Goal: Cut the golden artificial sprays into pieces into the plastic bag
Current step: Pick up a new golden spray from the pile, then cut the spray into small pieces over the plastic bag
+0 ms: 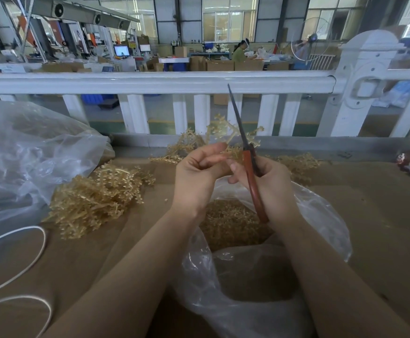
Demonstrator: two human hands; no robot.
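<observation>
Gripping-wise, the left hand point(199, 167) has its fingers curled round the stem end of one golden spray point(225, 132), pinching it low so the branchy top fans up and away from the body. Right hand's point(269, 186) grip is wrapped round the red handles of the scissors point(247, 157), blades together as far as I can tell and pointing up and a bit left, toward the white railing point(150, 81).

What matters here: the spray sits just left of the blades, touching or nearly so, with its stem running roughly upward, almost parallel to the scissors rather than across them. So I'd guess the blades need to open and turn across a branch before any snip works.

Both hands hang right above the open plastic bag point(321, 215), which already has a heap of cut pieces point(228, 223) in it, so bits should drop straight in. More uncut sprays are piled on the bench point(382, 215) to the left point(94, 196), well apart from the hands.
</observation>
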